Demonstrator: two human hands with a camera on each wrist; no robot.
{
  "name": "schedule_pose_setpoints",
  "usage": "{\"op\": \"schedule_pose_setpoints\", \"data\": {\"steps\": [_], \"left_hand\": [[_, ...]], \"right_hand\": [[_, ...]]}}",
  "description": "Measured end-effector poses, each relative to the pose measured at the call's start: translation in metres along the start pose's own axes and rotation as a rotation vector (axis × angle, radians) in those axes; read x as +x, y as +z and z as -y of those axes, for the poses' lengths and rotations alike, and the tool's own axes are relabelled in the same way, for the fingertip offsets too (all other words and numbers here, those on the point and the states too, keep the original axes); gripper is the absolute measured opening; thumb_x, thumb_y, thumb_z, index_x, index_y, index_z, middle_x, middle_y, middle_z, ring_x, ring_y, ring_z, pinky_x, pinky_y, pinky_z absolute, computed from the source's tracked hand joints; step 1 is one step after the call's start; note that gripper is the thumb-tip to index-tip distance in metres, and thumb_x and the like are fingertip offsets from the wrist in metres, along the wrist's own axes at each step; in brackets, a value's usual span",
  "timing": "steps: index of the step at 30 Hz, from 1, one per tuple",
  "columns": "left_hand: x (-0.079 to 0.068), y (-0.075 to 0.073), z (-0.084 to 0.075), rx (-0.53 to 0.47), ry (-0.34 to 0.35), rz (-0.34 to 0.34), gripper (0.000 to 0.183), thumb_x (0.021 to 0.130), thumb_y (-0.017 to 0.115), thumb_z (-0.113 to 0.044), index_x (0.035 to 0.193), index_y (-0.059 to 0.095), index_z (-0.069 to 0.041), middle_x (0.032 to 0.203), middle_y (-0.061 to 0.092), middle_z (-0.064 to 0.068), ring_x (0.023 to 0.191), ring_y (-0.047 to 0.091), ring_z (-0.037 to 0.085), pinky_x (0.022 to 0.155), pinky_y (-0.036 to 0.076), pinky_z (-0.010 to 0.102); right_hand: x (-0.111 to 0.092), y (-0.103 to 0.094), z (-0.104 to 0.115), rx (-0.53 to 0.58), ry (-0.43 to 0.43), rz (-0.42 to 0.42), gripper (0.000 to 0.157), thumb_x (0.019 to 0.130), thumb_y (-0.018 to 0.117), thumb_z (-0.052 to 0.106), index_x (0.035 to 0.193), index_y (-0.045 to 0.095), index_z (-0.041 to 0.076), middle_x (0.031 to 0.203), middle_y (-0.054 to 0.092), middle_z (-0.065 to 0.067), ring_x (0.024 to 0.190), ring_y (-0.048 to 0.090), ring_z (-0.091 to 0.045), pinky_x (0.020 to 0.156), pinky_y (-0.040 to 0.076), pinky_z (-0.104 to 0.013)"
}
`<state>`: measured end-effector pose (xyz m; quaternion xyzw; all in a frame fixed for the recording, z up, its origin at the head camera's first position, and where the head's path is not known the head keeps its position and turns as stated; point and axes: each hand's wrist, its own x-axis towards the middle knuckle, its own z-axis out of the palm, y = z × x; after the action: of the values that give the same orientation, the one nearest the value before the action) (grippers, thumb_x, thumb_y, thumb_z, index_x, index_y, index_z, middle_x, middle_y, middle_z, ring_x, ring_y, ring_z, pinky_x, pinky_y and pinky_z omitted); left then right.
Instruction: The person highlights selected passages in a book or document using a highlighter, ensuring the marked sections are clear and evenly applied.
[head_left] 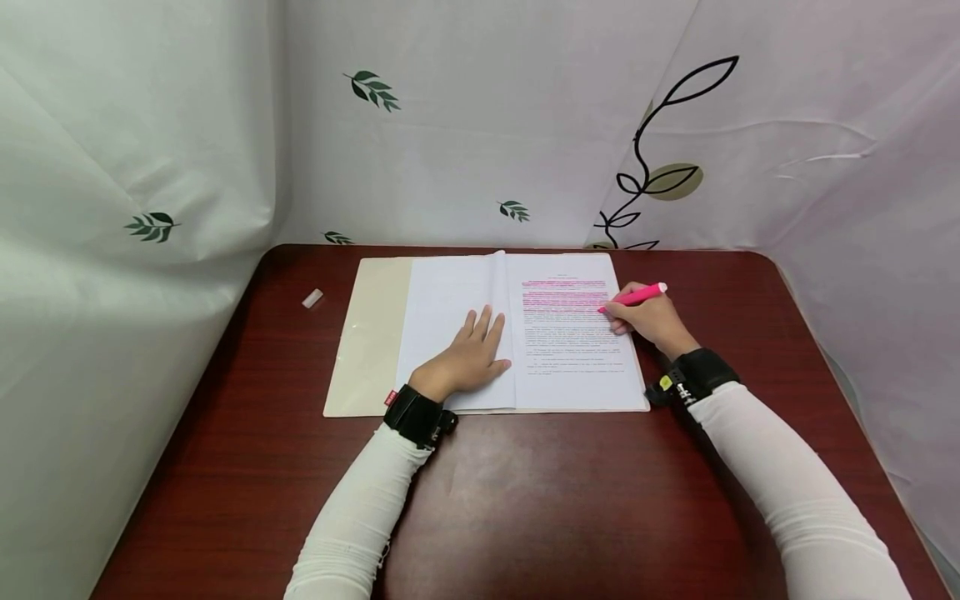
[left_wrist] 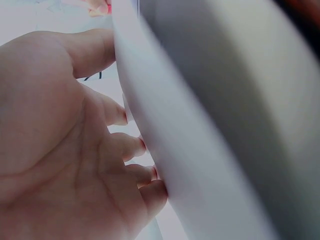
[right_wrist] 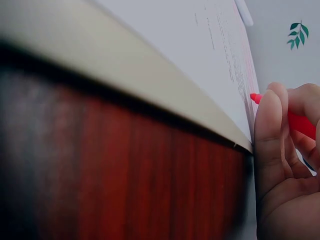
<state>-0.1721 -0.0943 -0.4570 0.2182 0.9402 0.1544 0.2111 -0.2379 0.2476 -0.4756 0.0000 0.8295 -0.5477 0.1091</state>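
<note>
A stack of stapled-looking sheets lies open on a cream folder [head_left: 367, 333], with a printed page [head_left: 573, 358] on the right and a blank turned page [head_left: 442, 308] on the left. Several upper lines of the print carry pink marking. My right hand [head_left: 648, 319] grips a pink highlighter [head_left: 640, 295] at the page's right side, its tip at the end of the marked lines. In the right wrist view the highlighter tip [right_wrist: 255, 98] shows beyond the fingertips. My left hand [head_left: 468, 354] rests on the blank page with spread fingers, fingertips on the paper in the left wrist view.
A small white eraser-like block [head_left: 312, 298] lies on the dark red wooden table [head_left: 540, 500], left of the folder. White curtains with leaf prints [head_left: 450, 150] hang behind the table and along both sides. Each wrist wears a black strap with a camera.
</note>
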Motion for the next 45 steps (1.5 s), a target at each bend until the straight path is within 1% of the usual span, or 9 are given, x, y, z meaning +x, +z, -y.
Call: {"op": "schedule_pose_setpoints", "data": {"steps": [8,24,36,40,45], "left_hand": [[-0.001,-0.001,0.0,0.0,0.014,-0.015,0.08,0.109,0.046,-0.039,0.165,0.003,-0.002,0.171,-0.01,0.024,0.159,-0.012,0.041,0.13,0.001,0.049],[-0.002,-0.001,-0.001,-0.01,0.002,-0.007,0.08,0.109,0.046,-0.041,0.165,0.002,-0.003,0.171,-0.011,0.023,0.158,-0.012,0.043,0.13,0.004,0.051],[-0.001,-0.001,0.0,-0.007,0.007,-0.008,0.08,0.109,0.046,-0.04,0.165,0.002,-0.003,0.171,-0.011,0.023,0.158,-0.013,0.042,0.13,0.002,0.05],[-0.001,0.0,0.0,-0.007,0.003,-0.008,0.08,0.109,0.046,-0.041,0.165,0.002,-0.003,0.171,-0.011,0.023,0.159,-0.013,0.042,0.13,0.003,0.05],[-0.001,0.0,0.0,-0.008,-0.001,-0.008,0.08,0.109,0.046,-0.041,0.166,0.002,-0.004,0.171,-0.011,0.022,0.158,-0.013,0.042,0.13,0.005,0.051]], "right_hand": [[-0.002,-0.002,0.001,0.009,0.002,0.001,0.036,0.094,0.078,0.022,0.106,0.06,-0.006,0.078,0.072,-0.001,0.062,0.068,-0.006,0.063,0.061,-0.022],[-0.004,-0.005,-0.001,0.017,-0.009,-0.009,0.034,0.094,0.077,0.02,0.106,0.059,-0.007,0.078,0.071,-0.002,0.063,0.068,-0.006,0.064,0.061,-0.022],[-0.003,-0.01,-0.006,0.024,-0.008,-0.006,0.033,0.095,0.076,0.018,0.106,0.059,-0.007,0.078,0.07,-0.003,0.063,0.068,-0.007,0.064,0.062,-0.024],[-0.002,-0.012,-0.008,0.023,-0.009,-0.013,0.033,0.094,0.077,0.018,0.105,0.059,-0.007,0.077,0.069,-0.003,0.063,0.067,-0.008,0.064,0.062,-0.024],[-0.002,-0.012,-0.009,0.033,0.001,-0.037,0.028,0.093,0.078,0.018,0.101,0.061,-0.004,0.076,0.07,-0.004,0.062,0.067,-0.009,0.064,0.061,-0.024]]}}
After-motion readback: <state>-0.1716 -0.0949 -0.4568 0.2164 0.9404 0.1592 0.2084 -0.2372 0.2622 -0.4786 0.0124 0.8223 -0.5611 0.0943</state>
